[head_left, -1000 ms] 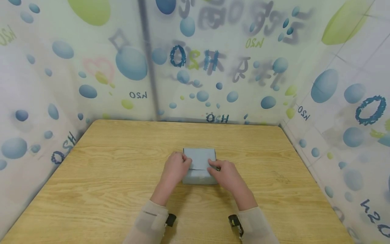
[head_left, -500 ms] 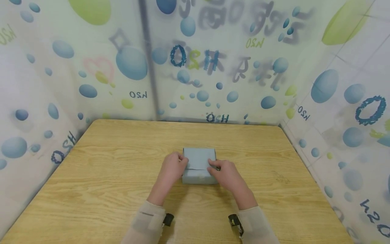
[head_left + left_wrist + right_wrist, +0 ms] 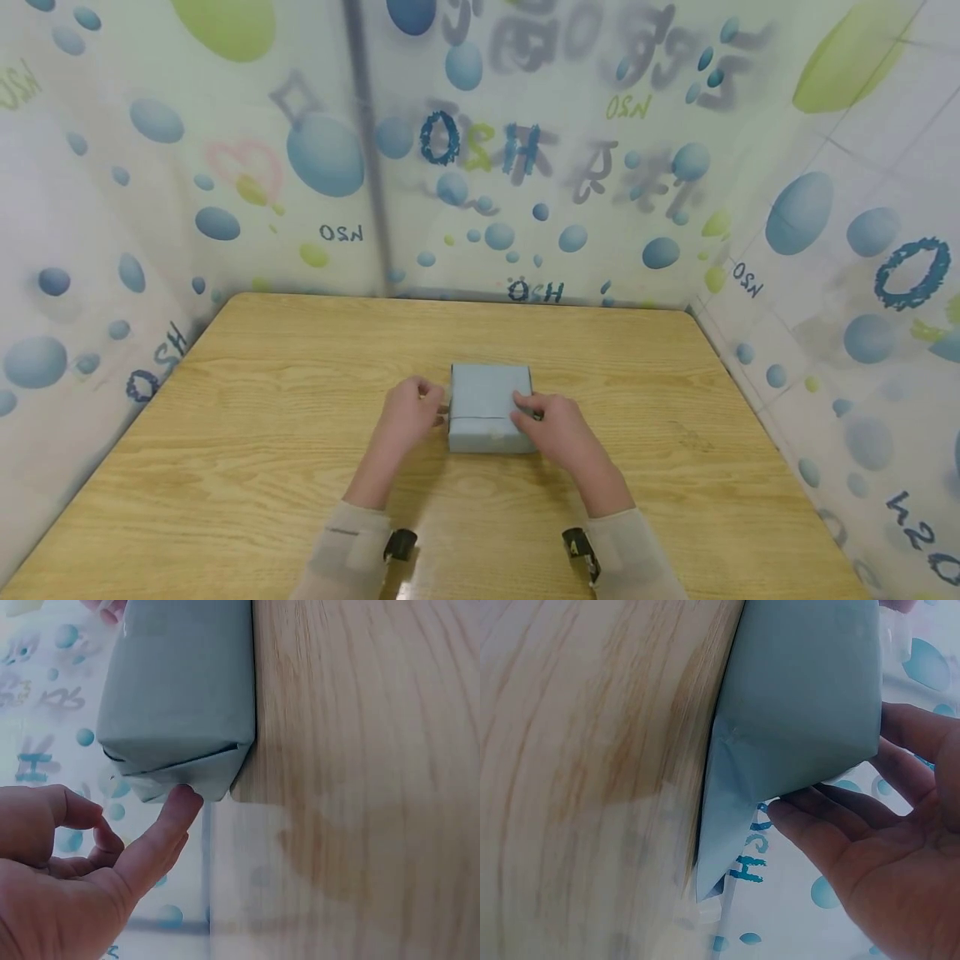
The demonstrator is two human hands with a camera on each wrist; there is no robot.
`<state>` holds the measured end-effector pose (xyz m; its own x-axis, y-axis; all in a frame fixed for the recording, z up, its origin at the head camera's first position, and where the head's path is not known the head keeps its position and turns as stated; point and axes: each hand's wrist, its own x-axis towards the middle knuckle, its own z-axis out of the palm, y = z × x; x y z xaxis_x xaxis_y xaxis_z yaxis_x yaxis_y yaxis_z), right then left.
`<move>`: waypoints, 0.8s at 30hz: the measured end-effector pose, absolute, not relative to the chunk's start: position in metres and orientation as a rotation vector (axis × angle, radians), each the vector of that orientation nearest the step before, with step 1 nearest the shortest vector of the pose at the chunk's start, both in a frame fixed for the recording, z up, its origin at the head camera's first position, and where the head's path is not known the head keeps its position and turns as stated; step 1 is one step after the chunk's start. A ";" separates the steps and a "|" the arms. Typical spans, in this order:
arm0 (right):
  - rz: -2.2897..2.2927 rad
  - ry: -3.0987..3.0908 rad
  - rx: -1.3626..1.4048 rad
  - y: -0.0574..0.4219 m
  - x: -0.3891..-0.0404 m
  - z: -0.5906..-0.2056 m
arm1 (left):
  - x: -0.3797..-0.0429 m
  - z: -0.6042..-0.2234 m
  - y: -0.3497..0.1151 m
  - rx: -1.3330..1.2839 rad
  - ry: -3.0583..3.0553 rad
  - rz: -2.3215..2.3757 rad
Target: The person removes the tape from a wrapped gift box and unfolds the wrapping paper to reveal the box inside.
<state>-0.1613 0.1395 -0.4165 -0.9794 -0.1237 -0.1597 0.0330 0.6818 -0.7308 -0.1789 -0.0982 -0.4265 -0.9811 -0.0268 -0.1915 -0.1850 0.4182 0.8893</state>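
A small box (image 3: 487,392) wrapped in blue-grey paper lies on the wooden table, with a paper seam crossing its top near the front. My left hand (image 3: 411,412) is beside the box's left end. In the left wrist view its extended fingers touch the folded paper flap (image 3: 202,771) there, while the other fingers bend loosely. My right hand (image 3: 562,429) grips the box's right end, two digits on the top and the other fingers against the side. In the right wrist view, an unfolded paper flap (image 3: 724,825) sticks out from that end, low along the table.
The wooden table (image 3: 262,433) stretches around the box to walls (image 3: 480,208) printed with blue and green bubbles and lettering. Black wrist cameras sit at both sleeves, including the left camera (image 3: 401,544).
My left hand has slid off the top of the box to the left and now sits at its left end. The right hand and the box have stayed in place.
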 end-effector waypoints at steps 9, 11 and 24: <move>-1.171 2.695 -0.060 0.139 -0.162 -0.418 | -0.171 -0.429 -0.126 -0.216 2.680 1.500; -1.175 2.697 -0.065 0.138 -0.161 -0.418 | -0.169 -0.429 -0.130 -0.231 2.707 1.445; -1.217 2.694 -0.081 0.139 -0.159 -0.418 | -0.159 -0.426 -0.130 -0.222 2.846 1.194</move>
<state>-0.1586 0.1391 -0.4176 -0.9815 -0.1253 -0.1450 0.0259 0.6628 -0.7483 -0.1591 -0.1297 -0.4260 -0.9886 -0.1134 -0.0989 -0.1500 0.6922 0.7059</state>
